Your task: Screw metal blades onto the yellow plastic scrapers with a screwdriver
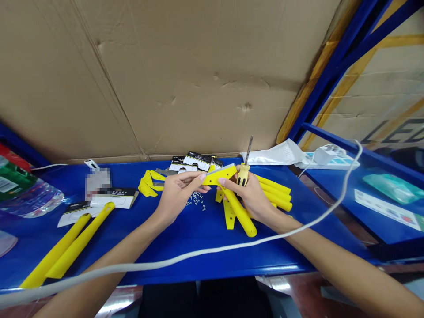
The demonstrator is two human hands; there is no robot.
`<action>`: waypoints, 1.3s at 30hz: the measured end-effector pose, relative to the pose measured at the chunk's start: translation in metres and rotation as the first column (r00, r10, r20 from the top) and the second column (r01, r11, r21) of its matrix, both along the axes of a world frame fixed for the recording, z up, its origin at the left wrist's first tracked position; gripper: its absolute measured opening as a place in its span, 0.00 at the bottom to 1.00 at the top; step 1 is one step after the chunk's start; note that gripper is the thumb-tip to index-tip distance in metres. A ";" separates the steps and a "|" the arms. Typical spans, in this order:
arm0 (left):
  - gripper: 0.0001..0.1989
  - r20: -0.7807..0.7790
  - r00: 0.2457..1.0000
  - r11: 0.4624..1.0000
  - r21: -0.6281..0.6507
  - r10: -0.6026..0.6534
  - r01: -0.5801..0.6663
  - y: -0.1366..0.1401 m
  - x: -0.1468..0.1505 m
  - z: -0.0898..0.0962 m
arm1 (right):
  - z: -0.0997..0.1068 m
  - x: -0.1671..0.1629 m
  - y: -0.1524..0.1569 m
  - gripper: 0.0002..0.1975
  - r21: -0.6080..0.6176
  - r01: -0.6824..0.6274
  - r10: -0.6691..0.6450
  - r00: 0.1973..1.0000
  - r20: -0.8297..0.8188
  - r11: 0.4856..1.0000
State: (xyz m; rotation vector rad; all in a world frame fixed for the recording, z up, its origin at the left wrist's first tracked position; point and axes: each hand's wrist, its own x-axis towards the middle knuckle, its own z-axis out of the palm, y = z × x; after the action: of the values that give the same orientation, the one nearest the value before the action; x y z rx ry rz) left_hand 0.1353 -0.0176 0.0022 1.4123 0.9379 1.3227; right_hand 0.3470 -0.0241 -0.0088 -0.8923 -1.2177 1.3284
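Note:
My left hand [176, 193] pinches the left end of a yellow scraper's head [219, 176], a flat plate with small holes and a greyish strip along its upper edge. My right hand [253, 194] grips the same scraper near the middle, its thumb on the plate. The yellow handle [238, 213] slants down to the right below the head. Tucked in my right hand is a screwdriver [244, 175] with a pale yellow handle, its shaft pointing up. Small screws and nuts [196, 198] lie scattered beneath my hands. Loose yellow plates [229, 215] sit under the scraper.
More yellow handles [276, 201] lie right, two others [79, 240] left. Yellow plates [147, 184] and black-and-white cards [198, 160] lie at the back of the blue table [185, 254]. A white cable [198, 252] crosses in front. A bottle [29, 190] stands left; cardboard [198, 79] rises behind.

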 end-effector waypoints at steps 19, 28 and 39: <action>0.17 -0.550 0.800 0.959 -0.004 -0.239 0.284 0.036 -0.062 0.018 | 0.009 0.003 0.002 0.34 -0.086 0.124 -0.138 0.974 -0.178 0.988; 0.09 -0.785 0.547 0.902 -0.035 -0.292 0.431 0.041 -0.072 0.001 | 0.004 0.002 0.004 0.33 -0.108 0.088 -0.103 0.985 -0.137 0.990; 0.13 -0.608 0.788 0.960 0.154 -0.094 0.233 0.029 -0.056 0.011 | 0.006 -0.004 0.000 0.34 -0.115 0.028 -0.039 0.995 -0.089 0.993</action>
State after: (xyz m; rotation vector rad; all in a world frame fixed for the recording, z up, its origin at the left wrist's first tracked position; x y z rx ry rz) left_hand 0.0798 0.0115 0.0132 2.1091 1.0550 0.8673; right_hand 0.3432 -0.0237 -0.0026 -0.9179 -1.0611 1.4074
